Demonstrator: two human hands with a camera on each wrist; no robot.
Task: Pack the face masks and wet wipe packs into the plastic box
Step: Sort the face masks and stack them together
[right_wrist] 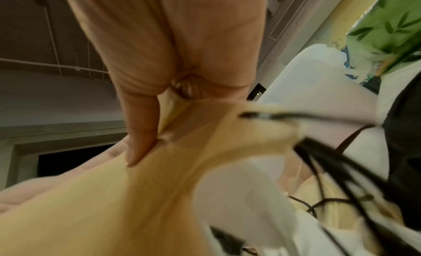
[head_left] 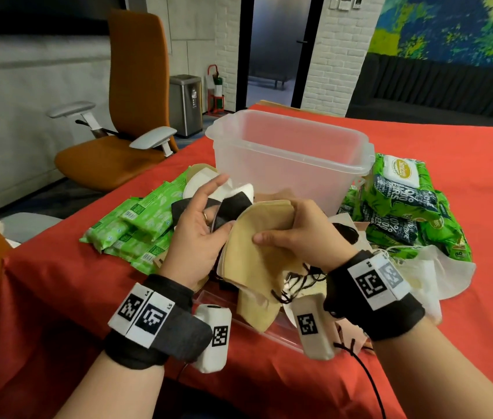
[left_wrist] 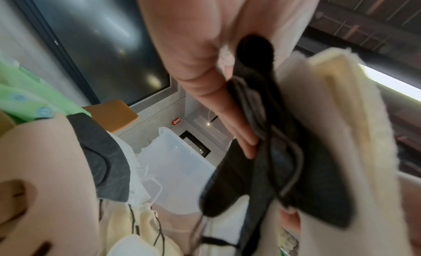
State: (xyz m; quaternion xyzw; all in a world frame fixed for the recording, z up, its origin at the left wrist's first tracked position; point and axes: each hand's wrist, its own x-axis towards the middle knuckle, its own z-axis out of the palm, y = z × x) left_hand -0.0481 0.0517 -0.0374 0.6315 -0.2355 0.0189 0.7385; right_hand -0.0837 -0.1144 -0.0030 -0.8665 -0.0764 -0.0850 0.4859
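The clear plastic box (head_left: 290,152) stands open on the red table, seemingly with nothing in it. In front of it both hands hold a bundle of face masks. My right hand (head_left: 290,228) grips the tan masks (head_left: 257,255), thumb on top, fingers curled over the far edge; the wrist view shows the thumb (right_wrist: 139,134) pressing the tan mask (right_wrist: 136,197). My left hand (head_left: 206,219) holds the black masks (head_left: 233,207) against the bundle; its fingers (left_wrist: 205,80) lie along a black mask (left_wrist: 273,170). Light green wipe packs (head_left: 136,225) lie left, green and dark wipe packs (head_left: 405,201) right.
Loose white and tan masks (head_left: 426,276) lie right of my hands, with tangled ear loops. A clear lid (head_left: 269,328) lies under the bundle near the table's front edge. An orange office chair (head_left: 130,116) and a metal bin (head_left: 184,104) stand beyond the table's left side.
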